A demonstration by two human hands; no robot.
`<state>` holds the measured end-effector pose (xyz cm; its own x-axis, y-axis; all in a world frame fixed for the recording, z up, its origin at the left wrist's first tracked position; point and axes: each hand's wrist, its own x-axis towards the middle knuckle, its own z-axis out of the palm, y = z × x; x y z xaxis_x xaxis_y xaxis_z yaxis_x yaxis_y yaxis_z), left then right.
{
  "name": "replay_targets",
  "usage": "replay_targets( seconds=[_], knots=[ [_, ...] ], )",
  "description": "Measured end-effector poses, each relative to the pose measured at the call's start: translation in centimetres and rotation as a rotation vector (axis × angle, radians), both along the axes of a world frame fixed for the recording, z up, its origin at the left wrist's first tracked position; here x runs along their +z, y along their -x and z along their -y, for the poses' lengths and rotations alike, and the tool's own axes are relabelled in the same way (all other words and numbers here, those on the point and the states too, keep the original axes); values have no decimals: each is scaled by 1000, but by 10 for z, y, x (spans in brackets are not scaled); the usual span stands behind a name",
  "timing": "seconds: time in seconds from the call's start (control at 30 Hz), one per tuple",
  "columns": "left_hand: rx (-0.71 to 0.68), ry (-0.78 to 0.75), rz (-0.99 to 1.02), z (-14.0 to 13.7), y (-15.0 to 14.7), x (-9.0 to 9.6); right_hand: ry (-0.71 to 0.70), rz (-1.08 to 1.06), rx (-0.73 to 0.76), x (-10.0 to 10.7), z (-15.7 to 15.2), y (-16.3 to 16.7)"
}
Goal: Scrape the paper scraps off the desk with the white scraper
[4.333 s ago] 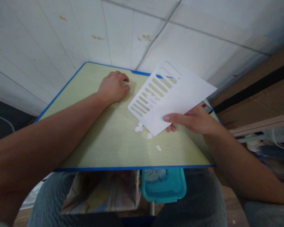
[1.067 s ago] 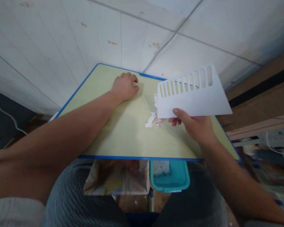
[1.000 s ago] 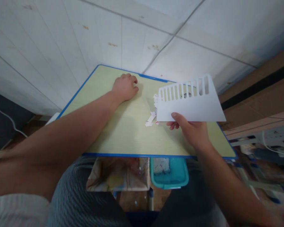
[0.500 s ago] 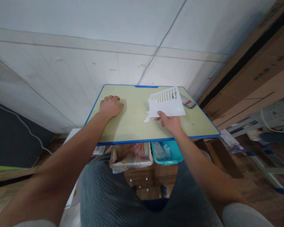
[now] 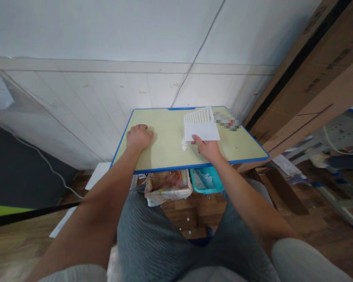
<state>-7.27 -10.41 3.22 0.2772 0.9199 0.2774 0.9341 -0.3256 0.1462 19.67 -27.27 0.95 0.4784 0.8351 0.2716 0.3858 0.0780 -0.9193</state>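
Observation:
My right hand (image 5: 206,149) grips the near edge of a white sheet of paper (image 5: 201,131), thumb on top and fingers underneath. A row of long slots is cut through the sheet's far part. Small white paper scraps (image 5: 184,145) lie on the table just left of that hand. On the left side of the pale yellow table (image 5: 164,150), my left hand (image 5: 139,137) rests palm down with its fingers spread, holding nothing. Right of the sheet lies a pixelated object (image 5: 228,120) that I cannot make out.
Beneath the table's front edge are a lined bin (image 5: 168,192) and a turquoise basket (image 5: 207,190) with white paper pieces inside. Tall cardboard boxes (image 5: 302,90) stand close on the right. A pale wall (image 5: 114,90) with a cable borders the table's back.
The view has shifted slightly. My right hand has brought the slotted sheet lower and flatter over the table, a little to the left. My left hand stays resting on the table.

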Motion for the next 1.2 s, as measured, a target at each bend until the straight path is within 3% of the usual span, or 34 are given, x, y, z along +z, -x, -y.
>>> replay_targets(
  seconds=[0.23,0.53,0.83,1.0,1.2],
  knots=[
    [10,10,-2,1,0,1,-50,-35,-10,2,7,8],
    [14,17,-6,1,0,0,13,-81,115,10,-36,51],
    [15,11,-7,4,-2,1,48,-53,117,2,-38,45],
    [14,16,12,6,-2,2,60,-33,143,5,-29,45],
    [13,23,19,4,-2,1,107,-31,232,8,8,43]
  ],
)
